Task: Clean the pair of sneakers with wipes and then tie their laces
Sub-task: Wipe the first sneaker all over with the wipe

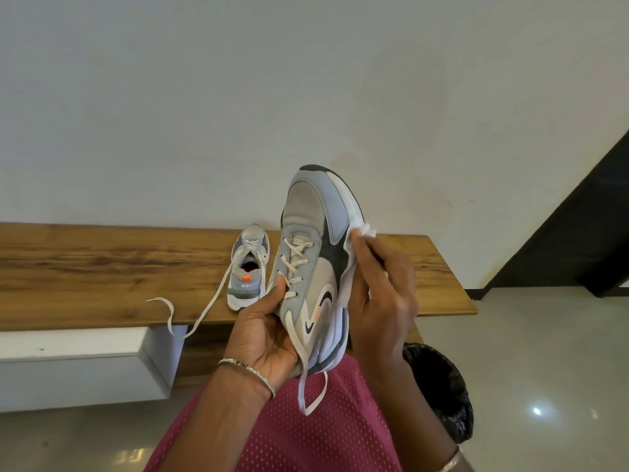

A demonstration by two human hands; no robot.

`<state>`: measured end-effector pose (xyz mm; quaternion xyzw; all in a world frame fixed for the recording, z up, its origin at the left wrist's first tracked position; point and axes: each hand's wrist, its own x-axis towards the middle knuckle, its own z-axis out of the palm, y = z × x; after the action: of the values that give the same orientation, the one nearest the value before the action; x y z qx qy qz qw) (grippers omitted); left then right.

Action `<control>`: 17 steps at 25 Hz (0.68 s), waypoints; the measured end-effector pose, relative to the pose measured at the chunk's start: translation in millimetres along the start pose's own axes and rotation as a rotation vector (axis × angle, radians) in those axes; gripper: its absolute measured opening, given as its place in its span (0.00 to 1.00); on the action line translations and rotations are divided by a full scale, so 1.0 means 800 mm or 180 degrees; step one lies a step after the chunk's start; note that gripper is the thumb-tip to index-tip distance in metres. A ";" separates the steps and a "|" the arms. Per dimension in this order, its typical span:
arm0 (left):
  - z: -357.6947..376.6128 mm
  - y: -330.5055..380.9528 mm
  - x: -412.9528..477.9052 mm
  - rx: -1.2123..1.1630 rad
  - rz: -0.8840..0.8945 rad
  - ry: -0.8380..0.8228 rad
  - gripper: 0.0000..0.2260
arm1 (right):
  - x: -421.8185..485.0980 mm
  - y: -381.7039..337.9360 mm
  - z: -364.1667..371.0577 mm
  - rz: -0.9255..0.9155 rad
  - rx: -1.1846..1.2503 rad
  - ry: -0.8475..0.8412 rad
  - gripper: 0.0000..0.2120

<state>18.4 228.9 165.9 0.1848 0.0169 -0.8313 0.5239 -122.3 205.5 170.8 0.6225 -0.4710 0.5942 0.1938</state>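
My left hand (263,330) grips a grey and white sneaker (311,233) near its heel and holds it up, toe pointing away from me, with its loose laces hanging down. My right hand (383,294) holds a white wipe (350,264) against the sneaker's right side, along the white sole edge. The second sneaker (246,267) stands on the wooden bench (102,267), heel toward me, its untied lace trailing over the bench's front edge.
A bin lined with a black bag (442,390) stands on the floor at my right, below the bench end. A white block (78,362) sits under the bench on the left. A white wall rises behind the bench.
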 end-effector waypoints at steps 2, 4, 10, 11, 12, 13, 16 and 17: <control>0.005 -0.004 -0.002 0.0065 -0.0004 0.0119 0.24 | 0.032 0.000 0.001 -0.0016 0.0015 -0.0052 0.12; 0.005 -0.006 -0.002 0.0086 0.0014 0.0146 0.22 | 0.041 0.002 0.002 -0.0041 0.0025 -0.0140 0.12; -0.001 0.003 -0.002 0.0106 0.0044 -0.0075 0.27 | -0.036 -0.006 -0.004 0.0022 -0.0032 -0.0260 0.14; -0.003 0.003 -0.001 0.0126 0.0036 -0.0056 0.24 | -0.044 -0.007 -0.005 0.0009 -0.0087 -0.0287 0.14; -0.004 0.002 0.001 0.0132 0.0059 -0.0027 0.22 | -0.047 -0.007 -0.007 -0.0013 -0.0112 -0.0306 0.14; -0.005 0.002 0.002 0.0125 0.0086 0.0021 0.22 | -0.046 -0.007 -0.008 -0.0066 -0.0129 -0.0312 0.14; 0.003 -0.004 -0.001 0.0282 0.0271 0.0072 0.21 | -0.022 -0.001 -0.008 -0.0408 -0.0226 -0.0228 0.12; 0.007 -0.006 -0.003 0.0395 0.0345 0.0118 0.21 | -0.008 0.001 -0.008 -0.0482 -0.0249 -0.0158 0.11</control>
<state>13.5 232.0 171.1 0.2329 -0.0350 -0.7977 0.5552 -125.4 212.2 165.9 0.6629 -0.4501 0.5433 0.2505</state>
